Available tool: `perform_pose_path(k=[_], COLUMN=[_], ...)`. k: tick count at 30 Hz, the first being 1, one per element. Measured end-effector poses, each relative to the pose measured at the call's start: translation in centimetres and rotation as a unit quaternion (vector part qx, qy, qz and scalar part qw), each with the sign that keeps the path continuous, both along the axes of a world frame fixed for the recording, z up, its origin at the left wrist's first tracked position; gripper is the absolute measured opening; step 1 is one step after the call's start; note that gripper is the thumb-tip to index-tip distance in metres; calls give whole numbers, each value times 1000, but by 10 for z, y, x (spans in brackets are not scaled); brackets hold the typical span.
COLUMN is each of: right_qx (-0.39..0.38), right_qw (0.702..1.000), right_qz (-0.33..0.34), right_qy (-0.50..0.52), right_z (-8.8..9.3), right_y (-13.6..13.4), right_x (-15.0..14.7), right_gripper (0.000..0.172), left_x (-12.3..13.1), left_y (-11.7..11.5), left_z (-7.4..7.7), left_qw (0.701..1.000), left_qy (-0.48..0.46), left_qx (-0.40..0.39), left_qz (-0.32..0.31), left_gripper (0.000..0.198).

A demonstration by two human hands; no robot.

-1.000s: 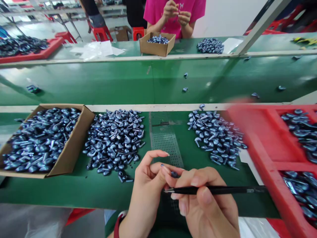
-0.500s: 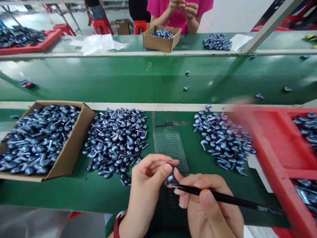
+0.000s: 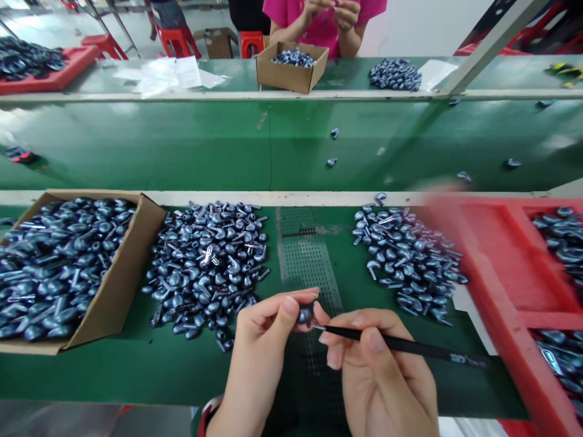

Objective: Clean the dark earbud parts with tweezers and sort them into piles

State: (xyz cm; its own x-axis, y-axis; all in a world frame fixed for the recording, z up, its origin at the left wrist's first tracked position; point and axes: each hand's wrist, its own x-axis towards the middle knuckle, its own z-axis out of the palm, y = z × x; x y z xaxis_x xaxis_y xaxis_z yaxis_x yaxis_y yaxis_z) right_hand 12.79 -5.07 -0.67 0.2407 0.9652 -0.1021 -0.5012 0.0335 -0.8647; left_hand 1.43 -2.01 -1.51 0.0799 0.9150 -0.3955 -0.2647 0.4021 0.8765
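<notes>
My left hand [image 3: 266,337] pinches one small dark-blue shiny part [image 3: 305,314] between thumb and fingertips, low in the middle of the head view. My right hand [image 3: 382,376] is closed on a thin black tool [image 3: 410,347] like a pen, its tip touching that part. Both hands hover over the perforated metal patch [image 3: 305,261] in the green bench. A loose heap of the same blue parts [image 3: 207,264] lies just left of my hands. Another heap [image 3: 405,258] lies to the right.
A cardboard box [image 3: 132,273] full of blue parts stands at the left. A red tray [image 3: 496,273] with more parts is at the right. Beyond a green conveyor [image 3: 182,145], a person in pink [image 3: 328,18] works over a small box [image 3: 291,70].
The tool's tip has come onto the blue part held by my left hand. Both hands have shifted slightly, and the view has drifted a little.
</notes>
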Motion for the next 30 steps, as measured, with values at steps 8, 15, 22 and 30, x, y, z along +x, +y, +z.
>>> perform_pose_path(k=[8, 15, 22, 30], right_qx=[-37, -39, -59, -67], right_qw=[998, 997, 996, 995], right_qz=[-29, -55, -35, -12], right_qy=[47, 27, 51, 78], right_z=[-4, -4, -7, -1], right_y=[13, 14, 12, 10], right_x=[7, 16, 13, 8], right_gripper=[16, 14, 17, 15], left_x=[4, -4, -4, 0], left_y=[3, 3, 6, 2], left_z=[-4, -2, -1, -8], left_qw=[997, 987, 982, 990], left_qy=[-46, 121, 138, 95], left_qx=[-27, 58, 89, 101], left_qz=[-57, -91, -88, -33], left_gripper=[17, 17, 19, 16])
